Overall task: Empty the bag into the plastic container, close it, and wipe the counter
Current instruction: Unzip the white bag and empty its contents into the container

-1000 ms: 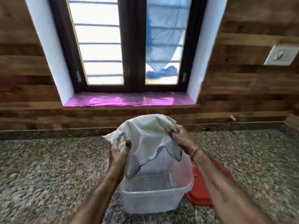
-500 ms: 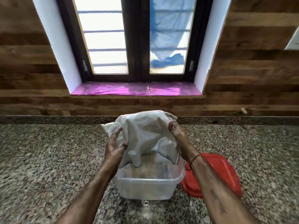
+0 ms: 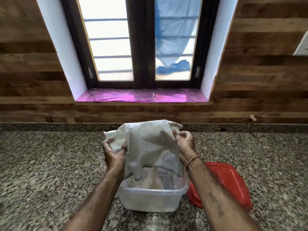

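Note:
A whitish plastic bag (image 3: 148, 145) hangs upside down, its open mouth dipping into a clear plastic container (image 3: 150, 199) that stands on the granite counter (image 3: 50, 172). My left hand (image 3: 115, 155) grips the bag's left corner. My right hand (image 3: 185, 144) pinches the bag's upper right edge. Pale contents lie blurred in the container's bottom. The red lid (image 3: 233, 182) lies flat on the counter just right of the container, partly hidden by my right forearm.
A wood-panelled wall rises behind the counter, with a window and a pink-lined sill (image 3: 141, 97). A white wall switch (image 3: 301, 47) sits at the far right edge. Bare granite stretches to the left and right of the container.
The bag has been lifted and tipped further, its mouth now lower inside the container. My left hand regripped the bag's left corner. The camera tilted, so the container sits nearer the middle.

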Motion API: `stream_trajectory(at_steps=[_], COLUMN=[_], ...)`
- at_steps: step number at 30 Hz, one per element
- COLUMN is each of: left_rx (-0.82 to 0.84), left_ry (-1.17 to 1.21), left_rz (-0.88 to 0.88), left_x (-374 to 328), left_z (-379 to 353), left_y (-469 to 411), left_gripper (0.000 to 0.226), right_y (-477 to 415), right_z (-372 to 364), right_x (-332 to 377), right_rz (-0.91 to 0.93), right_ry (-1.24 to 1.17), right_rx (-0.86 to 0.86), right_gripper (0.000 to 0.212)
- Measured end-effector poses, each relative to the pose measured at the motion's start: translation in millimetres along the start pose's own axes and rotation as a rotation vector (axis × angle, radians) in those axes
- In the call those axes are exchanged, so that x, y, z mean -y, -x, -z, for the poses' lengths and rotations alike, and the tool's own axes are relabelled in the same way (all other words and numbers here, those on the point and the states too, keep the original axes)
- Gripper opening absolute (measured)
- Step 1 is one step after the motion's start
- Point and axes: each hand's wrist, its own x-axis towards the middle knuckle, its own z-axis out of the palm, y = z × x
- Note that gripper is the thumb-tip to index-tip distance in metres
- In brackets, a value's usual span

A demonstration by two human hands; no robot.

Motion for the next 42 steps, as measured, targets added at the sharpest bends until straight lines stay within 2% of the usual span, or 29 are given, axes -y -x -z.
stream_trajectory(at_steps=[2,3,4,6,8,11,14,16,19,21,25,28,31,33,34,36,40,42], left_rx=[0.008,0.024,0.048,0.098,0.121,0.152,0.171,0.168,0.196,0.217,0.187,0.169,0.135,0.112,0.109,0.1,0.073,0.087], left_ry=[-0.015,-0.026,-0.022,0.034,0.095,0.153,0.221,0.233,0.271,0.289,0.294,0.239,0.204,0.213,0.217,0.221,0.245,0.224], left_rz=[-0.03,-0.001,0.039,0.115,0.155,0.146,0.145,0.123,0.119,0.121,0.118,0.116,0.116,0.127,0.135,0.147,0.153,0.163], left_x=[2.3,2.6,2.9,5.4,5.8,6.4,4.2,0.1,-4.1,-6.9,-10.6,-11.8,-12.1,-12.8,-13.3,-14.3,-16.8,-19.5], left_z=[1.7,3.0,4.8,8.9,11.6,14.8,17.9,18.9,19.6,19.5,22.4,26.6,25.0,23.1,21.8,20.9,17.4,16.0], left_y=[0.4,0.2,-1.0,-7.0,-12.0,-14.4,-12.2,-11.1,-11.2,-11.3,-11.6,-9.7,-8.3,-7.6,-6.9,-8.0,-10.1,-7.2], left_gripper=[0.077,0.086,0.085,0.065,0.048,0.051,0.057,0.046,0.029,0.024,0.015,0.015,0.026,0.025,0.025,0.028,0.035,0.032], right_y=[2.2,2.5,2.9,5.5,8.1,7.5,7.0,7.6,9.7,7.1,1.5,-5.5,-6.8,-5.8,-4.9,-2.4,0.3,1.0], right_z=[-1.7,-1.3,-0.3,3.5,8.0,11.3,9.2,7.6,9.4,12.3,20.7,32.5,42.0,45.7,48.1,52.7,66.2,68.8], right_x=[1.8,1.9,1.5,1.4,1.9,4.4,8.4,10.1,13.9,12.3,14.3,20.9,21.2,14.3,10.3,4.9,6.4,9.1], right_rz=[0.016,0.006,-0.008,-0.044,-0.087,-0.1,-0.107,-0.11,-0.063,-0.06,-0.052,0.022,0.115,0.171,0.2,0.23,0.24,0.22], right_ry=[-0.03,-0.078,-0.122,-0.207,-0.285,-0.356,-0.421,-0.523,-0.533,-0.527,-0.516,-0.418,-0.155,0.011,0.069,0.133,0.236,0.255], right_rx=[0.007,0.055,0.122,0.253,0.31,0.32,0.311,0.308,0.309,0.293,0.275,0.271,0.367,0.431,0.456,0.526,0.671,0.694], right_gripper=[0.047,0.058,0.063,0.055,0.055,0.051,0.031,0.027,0.037,0.024,0.017,0.018,0.016,0.008,0.012,0.02,0.022,0.022])
